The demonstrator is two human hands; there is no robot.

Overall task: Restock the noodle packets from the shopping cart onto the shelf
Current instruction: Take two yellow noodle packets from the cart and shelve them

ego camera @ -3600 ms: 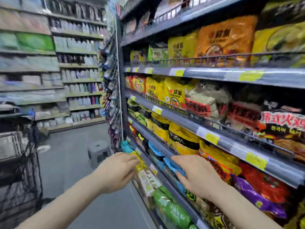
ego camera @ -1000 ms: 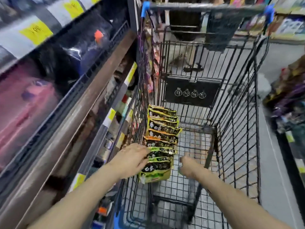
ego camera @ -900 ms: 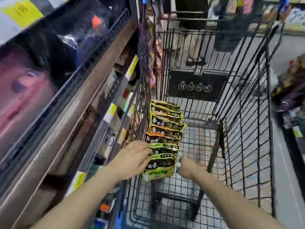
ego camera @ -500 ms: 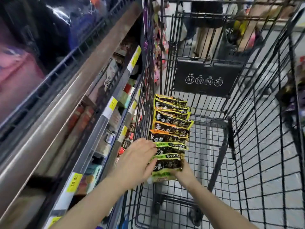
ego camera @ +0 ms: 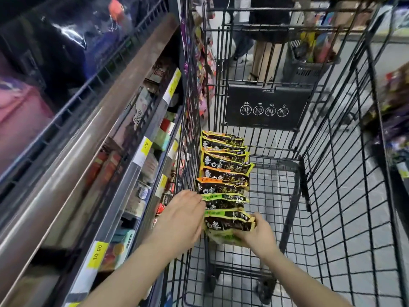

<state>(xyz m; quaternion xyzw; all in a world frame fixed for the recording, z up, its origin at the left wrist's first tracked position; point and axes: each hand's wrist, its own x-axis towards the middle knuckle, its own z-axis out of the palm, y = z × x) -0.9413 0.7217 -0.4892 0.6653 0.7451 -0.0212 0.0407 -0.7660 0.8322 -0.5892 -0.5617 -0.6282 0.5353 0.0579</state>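
A row of black-and-green noodle packets (ego camera: 223, 173) stands along the left wall of the black wire shopping cart (ego camera: 345, 196), beside the grey metal shelf (ego camera: 93, 134). My right hand (ego camera: 257, 234) grips the nearest packet; my left hand (ego camera: 180, 220) touches the row with relaxed fingers, above grey tiled floor (ego camera: 274, 191).

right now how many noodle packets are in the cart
About 8 noodle packets, in one overlapping row along the cart wall nearest the shelf; both hands touch the nearest one. More may be hidden.
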